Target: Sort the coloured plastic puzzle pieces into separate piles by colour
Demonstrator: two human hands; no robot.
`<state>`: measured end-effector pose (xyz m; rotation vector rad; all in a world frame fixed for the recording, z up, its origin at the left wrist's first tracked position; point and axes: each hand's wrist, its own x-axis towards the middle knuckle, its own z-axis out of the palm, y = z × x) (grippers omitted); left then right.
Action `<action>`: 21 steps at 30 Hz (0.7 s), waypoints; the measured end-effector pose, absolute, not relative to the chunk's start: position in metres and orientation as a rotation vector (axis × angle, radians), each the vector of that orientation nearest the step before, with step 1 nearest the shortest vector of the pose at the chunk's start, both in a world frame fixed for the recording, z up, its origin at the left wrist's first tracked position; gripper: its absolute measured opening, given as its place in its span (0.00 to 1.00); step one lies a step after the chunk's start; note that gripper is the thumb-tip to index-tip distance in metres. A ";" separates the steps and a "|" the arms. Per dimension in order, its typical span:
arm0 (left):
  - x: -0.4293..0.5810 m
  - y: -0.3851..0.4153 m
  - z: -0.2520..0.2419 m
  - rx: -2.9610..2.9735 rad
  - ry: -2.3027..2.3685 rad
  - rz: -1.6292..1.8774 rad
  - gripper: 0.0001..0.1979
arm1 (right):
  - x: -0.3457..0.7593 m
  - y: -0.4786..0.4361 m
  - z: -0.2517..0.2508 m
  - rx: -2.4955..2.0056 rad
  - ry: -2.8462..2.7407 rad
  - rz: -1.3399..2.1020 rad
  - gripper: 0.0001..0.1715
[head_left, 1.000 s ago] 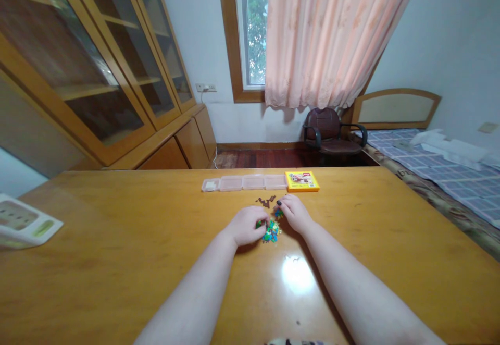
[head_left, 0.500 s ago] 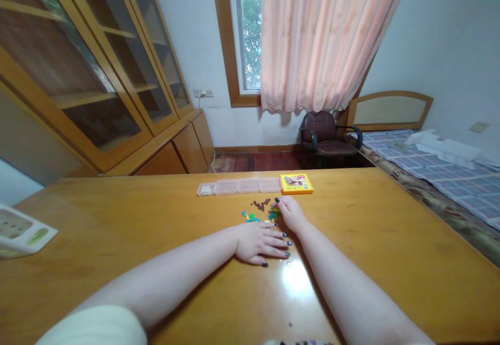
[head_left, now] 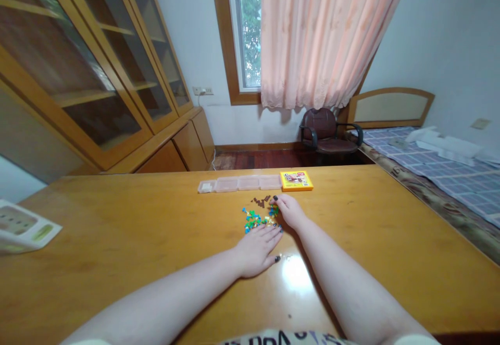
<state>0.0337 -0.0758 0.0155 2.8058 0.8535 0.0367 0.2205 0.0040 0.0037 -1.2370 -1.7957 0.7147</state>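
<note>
Fingers of the left hand lie spread, empty; right hand's curl at coloured pieces, grip unclear.

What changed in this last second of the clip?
The left hand has drawn back toward the person, lying open on the table, and the multicoloured pieces have spread from a tight heap into a looser patch. The right hand stays at their edge. The brown pieces, clear compartment box and yellow box stayed put.
</note>
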 end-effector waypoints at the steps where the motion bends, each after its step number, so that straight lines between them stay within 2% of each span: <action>1: 0.035 -0.078 0.014 2.778 0.961 0.039 0.33 | 0.221 0.004 0.003 -1.240 -1.802 0.710 0.18; 12: 0.071 -0.082 0.011 2.245 1.891 0.146 0.36 | 0.221 0.005 0.001 -1.254 -1.848 0.663 0.19; 16: 0.049 -0.068 0.018 2.227 1.856 0.295 0.34 | 0.221 0.005 0.003 -1.271 -1.861 0.653 0.20; 21: -0.014 -0.041 0.030 2.621 1.388 0.257 0.31 | 0.220 0.005 0.004 -1.272 -1.867 0.657 0.21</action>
